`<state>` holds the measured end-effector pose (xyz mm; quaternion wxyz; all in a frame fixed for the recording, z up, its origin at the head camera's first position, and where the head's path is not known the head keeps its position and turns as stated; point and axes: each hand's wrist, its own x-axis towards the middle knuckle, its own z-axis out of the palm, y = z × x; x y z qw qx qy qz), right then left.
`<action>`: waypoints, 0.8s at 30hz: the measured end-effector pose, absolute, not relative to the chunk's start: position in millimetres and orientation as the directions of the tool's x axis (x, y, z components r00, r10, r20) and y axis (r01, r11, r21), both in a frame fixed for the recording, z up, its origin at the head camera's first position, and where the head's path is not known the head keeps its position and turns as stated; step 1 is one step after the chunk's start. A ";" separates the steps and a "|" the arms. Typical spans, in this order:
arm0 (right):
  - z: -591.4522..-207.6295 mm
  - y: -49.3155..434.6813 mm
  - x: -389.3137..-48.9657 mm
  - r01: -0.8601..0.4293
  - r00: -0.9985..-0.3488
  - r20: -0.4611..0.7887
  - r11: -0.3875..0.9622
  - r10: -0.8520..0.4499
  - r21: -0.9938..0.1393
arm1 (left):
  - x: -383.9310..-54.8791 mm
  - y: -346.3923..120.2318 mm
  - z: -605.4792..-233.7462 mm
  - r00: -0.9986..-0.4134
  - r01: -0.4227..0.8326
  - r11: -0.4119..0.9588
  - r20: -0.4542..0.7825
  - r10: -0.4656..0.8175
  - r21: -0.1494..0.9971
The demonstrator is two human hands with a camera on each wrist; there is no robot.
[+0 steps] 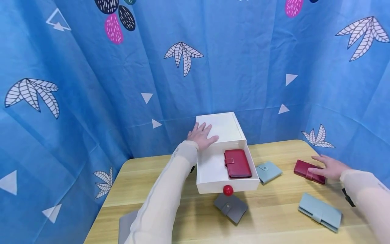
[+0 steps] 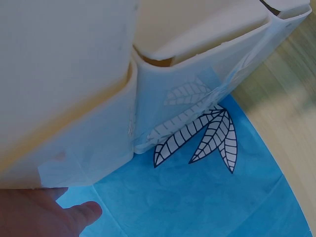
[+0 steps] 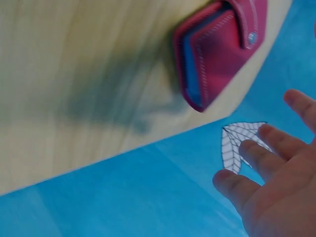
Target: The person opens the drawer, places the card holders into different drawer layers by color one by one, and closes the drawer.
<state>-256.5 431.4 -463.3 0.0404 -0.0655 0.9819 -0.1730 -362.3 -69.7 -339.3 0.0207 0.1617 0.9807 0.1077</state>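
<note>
With the left hand resting flat and empty on the box, the right hand, spread and gripping nothing, seems poised over the red wallet at three o'clock from the drawer, where a pickup calls for a pinch.

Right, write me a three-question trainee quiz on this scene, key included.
1. What lies in the open white drawer?

2. True or false: the left hand is gripping the drawer's knob.

3. Which wallet is nearest the right hand?
A) a gray one
B) the red wallet on the table
C) a pale blue one

Key:
1. A dark red strapped wallet.
2. False; it rests on the top of the white box.
3. B, the red wallet.
</note>
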 end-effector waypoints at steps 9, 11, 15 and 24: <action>-481.6 431.7 -255.2 -0.085 -0.990 -0.074 0.938 -0.116 -0.337 | -363.5 -70.1 -341.1 -0.947 0.314 0.926 -0.005 0.322 0.208; -484.4 431.3 -255.3 -0.077 -0.991 -0.075 0.940 -0.108 -0.331 | -364.1 -71.1 -341.2 -0.948 0.312 0.926 -0.004 0.320 0.211; -488.4 430.6 -253.6 -0.074 -0.992 -0.068 0.941 -0.102 -0.329 | -364.2 -72.6 -341.8 -0.948 0.309 0.925 -0.009 0.318 0.221; -491.7 429.8 -250.8 -0.085 -0.992 -0.062 0.944 -0.110 -0.318 | -363.4 -71.0 -340.1 -0.946 0.318 0.923 0.003 0.325 0.216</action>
